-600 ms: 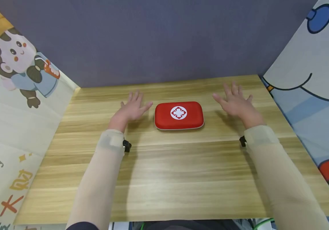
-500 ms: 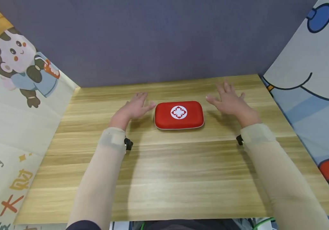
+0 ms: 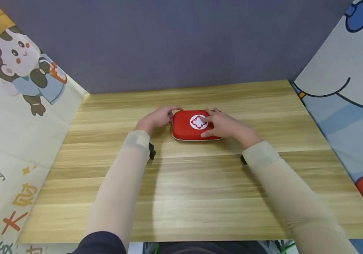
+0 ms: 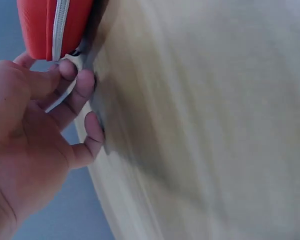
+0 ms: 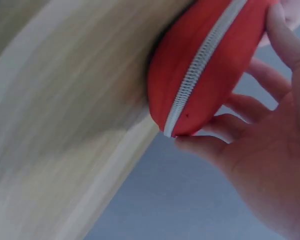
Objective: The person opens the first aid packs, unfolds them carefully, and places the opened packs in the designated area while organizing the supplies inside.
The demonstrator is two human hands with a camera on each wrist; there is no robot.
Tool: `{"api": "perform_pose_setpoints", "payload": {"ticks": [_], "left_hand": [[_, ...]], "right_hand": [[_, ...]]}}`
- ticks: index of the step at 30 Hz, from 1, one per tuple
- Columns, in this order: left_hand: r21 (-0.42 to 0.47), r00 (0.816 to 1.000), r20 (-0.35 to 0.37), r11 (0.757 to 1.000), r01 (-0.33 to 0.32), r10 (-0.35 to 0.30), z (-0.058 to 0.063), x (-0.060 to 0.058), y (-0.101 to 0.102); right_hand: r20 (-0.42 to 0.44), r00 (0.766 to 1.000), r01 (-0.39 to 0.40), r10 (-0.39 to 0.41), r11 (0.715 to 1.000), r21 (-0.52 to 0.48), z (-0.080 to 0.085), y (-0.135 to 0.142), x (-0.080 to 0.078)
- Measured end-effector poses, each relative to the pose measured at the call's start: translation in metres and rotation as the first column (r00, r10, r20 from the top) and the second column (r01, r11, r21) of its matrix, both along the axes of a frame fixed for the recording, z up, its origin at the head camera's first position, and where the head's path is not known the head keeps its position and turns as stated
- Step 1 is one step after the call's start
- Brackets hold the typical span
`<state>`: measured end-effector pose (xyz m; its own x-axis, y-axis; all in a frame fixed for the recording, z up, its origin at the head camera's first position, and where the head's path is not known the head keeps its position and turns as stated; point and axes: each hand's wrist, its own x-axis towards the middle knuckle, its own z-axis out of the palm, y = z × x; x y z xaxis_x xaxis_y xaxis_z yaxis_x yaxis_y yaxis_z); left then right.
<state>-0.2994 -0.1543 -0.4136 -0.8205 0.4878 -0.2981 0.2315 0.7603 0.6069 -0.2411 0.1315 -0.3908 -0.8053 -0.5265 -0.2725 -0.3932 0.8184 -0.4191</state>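
Observation:
A red zippered first-aid case (image 3: 181, 127) with a white cross emblem lies closed on the wooden table. At its left end is my left hand (image 3: 158, 117), one finger reaching along the back edge. In the left wrist view, the left fingers (image 4: 84, 82) are curled beside the corner under the zipper (image 4: 60, 25); whether they pinch anything there is hidden. My right hand (image 3: 224, 125) grips the case's right part from above, thumb toward the front and fingers spread over the lid. The right wrist view has the right hand (image 5: 270, 135) around the end of the case, with the silver zipper (image 5: 195, 67) exposed.
The wooden table (image 3: 200, 197) extends in front of the case toward the person. A dark grey-blue wall panel (image 3: 181, 42) stands behind it. Printed cartoon panels rise on the left (image 3: 19, 134) and right (image 3: 333, 123).
Both hands have moved inward from either side of the case. The right hand has come onto the lid and taken hold; the left fingers have curled at the left end. The case stays in place.

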Motion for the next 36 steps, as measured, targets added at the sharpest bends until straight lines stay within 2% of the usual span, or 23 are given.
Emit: {"api": "perform_pose_setpoints", "payload": {"ticks": [3,8,13,18,22,27,31,36], "left_hand": [[-0.002,1.0,0.028,1.0,-0.002,0.002,0.0,-0.004,0.001],[-0.069,0.998,0.058,0.998,0.0,0.004,0.005,-0.011,0.004],[-0.138,1.0,0.015,0.99,-0.018,0.02,0.007,-0.014,0.003],[-0.144,0.998,-0.049,0.989,-0.032,0.025,0.002,-0.014,0.003],[-0.148,0.998,-0.065,0.988,-0.031,0.022,-0.004,-0.009,0.0],[-0.164,0.997,-0.083,0.986,-0.011,-0.003,-0.011,0.001,-0.01],[-0.196,0.993,-0.112,0.98,0.022,-0.044,-0.008,0.015,-0.018],[-0.245,0.984,-0.136,0.967,0.076,-0.112,-0.001,0.041,-0.018]], "right_hand": [[0.012,1.0,0.016,-0.016,1.0,0.011,0.002,-0.004,-0.001],[0.037,0.999,0.021,-0.022,1.0,0.023,0.006,-0.008,-0.001],[0.036,0.999,0.027,-0.027,1.0,0.009,0.006,-0.008,0.003],[-0.05,0.998,0.047,-0.046,0.999,0.01,0.0,-0.005,0.005],[-0.092,0.994,0.059,-0.057,0.998,0.02,-0.003,-0.004,0.005],[-0.094,0.995,0.04,-0.034,0.997,0.064,-0.005,-0.006,0.002],[-0.114,0.992,0.059,-0.049,0.995,0.082,-0.004,-0.01,0.001],[-0.176,0.981,0.106,-0.087,0.989,0.103,-0.002,-0.016,-0.004]]}}
